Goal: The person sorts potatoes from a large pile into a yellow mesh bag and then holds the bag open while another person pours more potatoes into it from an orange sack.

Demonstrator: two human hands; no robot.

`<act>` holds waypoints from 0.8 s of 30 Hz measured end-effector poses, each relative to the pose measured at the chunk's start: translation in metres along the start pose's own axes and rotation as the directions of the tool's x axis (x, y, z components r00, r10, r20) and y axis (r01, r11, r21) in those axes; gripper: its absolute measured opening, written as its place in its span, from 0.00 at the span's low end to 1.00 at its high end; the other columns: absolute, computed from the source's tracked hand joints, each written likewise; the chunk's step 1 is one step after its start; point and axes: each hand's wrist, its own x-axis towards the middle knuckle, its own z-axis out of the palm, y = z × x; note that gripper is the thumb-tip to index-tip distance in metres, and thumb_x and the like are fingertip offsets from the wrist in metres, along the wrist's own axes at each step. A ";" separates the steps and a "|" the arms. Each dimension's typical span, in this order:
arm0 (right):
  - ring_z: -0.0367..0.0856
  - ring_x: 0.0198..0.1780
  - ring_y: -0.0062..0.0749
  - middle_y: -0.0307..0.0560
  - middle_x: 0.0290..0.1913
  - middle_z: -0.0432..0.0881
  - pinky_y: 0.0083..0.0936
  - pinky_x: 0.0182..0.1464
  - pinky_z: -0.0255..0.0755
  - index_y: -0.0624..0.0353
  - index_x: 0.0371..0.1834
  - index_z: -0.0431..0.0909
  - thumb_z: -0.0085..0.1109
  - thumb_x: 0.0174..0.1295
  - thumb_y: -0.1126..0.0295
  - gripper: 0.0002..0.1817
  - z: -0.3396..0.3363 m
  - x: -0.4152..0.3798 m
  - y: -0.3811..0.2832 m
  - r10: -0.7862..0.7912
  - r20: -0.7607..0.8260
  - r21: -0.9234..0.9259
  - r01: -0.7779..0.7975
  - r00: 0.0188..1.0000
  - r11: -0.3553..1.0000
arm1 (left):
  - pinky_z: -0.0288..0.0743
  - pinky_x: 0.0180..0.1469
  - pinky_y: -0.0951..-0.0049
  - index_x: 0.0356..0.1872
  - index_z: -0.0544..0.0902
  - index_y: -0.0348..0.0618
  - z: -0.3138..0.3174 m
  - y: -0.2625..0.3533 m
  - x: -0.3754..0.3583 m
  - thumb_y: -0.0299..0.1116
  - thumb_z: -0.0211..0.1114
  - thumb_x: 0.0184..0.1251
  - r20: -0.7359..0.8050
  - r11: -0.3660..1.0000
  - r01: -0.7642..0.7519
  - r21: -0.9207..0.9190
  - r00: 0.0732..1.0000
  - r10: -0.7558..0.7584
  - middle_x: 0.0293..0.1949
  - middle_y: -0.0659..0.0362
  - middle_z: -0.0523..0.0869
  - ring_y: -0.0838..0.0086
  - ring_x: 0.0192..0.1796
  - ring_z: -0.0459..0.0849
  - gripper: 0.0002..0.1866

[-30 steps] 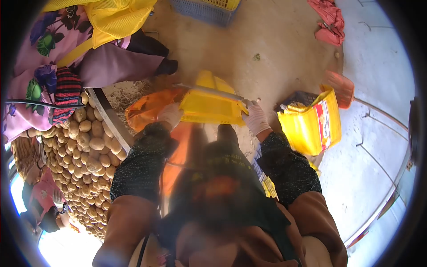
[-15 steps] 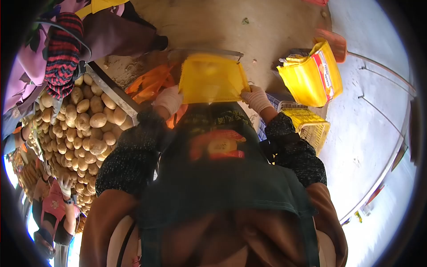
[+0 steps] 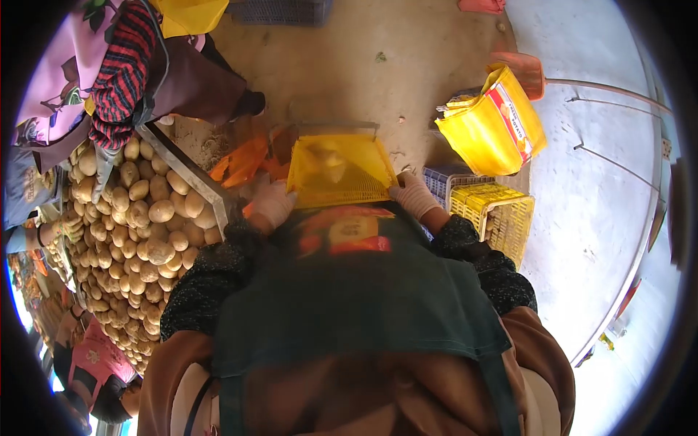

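A yellow mesh crate, blurred in part, is held in front of the dark green apron. My left hand, in a whitish glove, grips its left near corner. On the opposite corner my right hand, gloved the same way, is closed. A few tan, potato-like shapes show faintly through the yellow mesh. Orange bags lie on the floor beyond my left hand. Just right of my right hand stand a blue-grey crate and a yellow crate.
Many potatoes fill a metal-edged table at the left, with co-workers around it. Folded yellow bags rest at the right, near an orange shovel and a pale wall. A dark crate is at the far edge.
My hands and the yellow mesh crate have come lower in view, nearer my body. The co-worker in striped sleeves has shifted, and another's gloved hand now shows at the left side of the potatoes.
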 end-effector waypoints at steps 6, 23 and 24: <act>0.84 0.53 0.59 0.67 0.47 0.86 0.45 0.56 0.75 0.66 0.47 0.84 0.59 0.58 0.52 0.26 0.040 0.057 0.039 -0.118 0.133 -0.252 0.149 0.984 0.956 | 0.76 0.55 0.52 0.56 0.82 0.39 0.028 -0.020 0.036 0.46 0.61 0.71 0.063 1.000 -0.007 0.003 0.998 0.007 0.49 0.42 0.87 0.46 0.53 0.83 0.22; 0.87 0.43 0.43 0.59 0.45 0.87 0.34 0.46 0.80 0.64 0.59 0.79 0.61 0.67 0.64 0.21 -0.029 0.054 0.012 -0.627 -0.051 -0.059 0.625 0.777 0.779 | 0.79 0.56 0.59 0.54 0.83 0.39 0.038 0.014 -0.085 0.36 0.62 0.70 -0.492 0.974 -0.189 0.127 0.840 0.227 0.55 0.47 0.85 0.54 0.57 0.83 0.16; 0.87 0.45 0.43 0.59 0.46 0.87 0.34 0.47 0.80 0.64 0.59 0.79 0.61 0.67 0.66 0.20 -0.038 0.059 0.016 -0.671 -0.013 -0.092 0.668 0.741 0.739 | 0.79 0.54 0.59 0.51 0.83 0.40 0.057 0.022 -0.090 0.33 0.62 0.68 -0.583 0.949 -0.163 0.270 0.757 0.296 0.52 0.49 0.86 0.54 0.54 0.84 0.14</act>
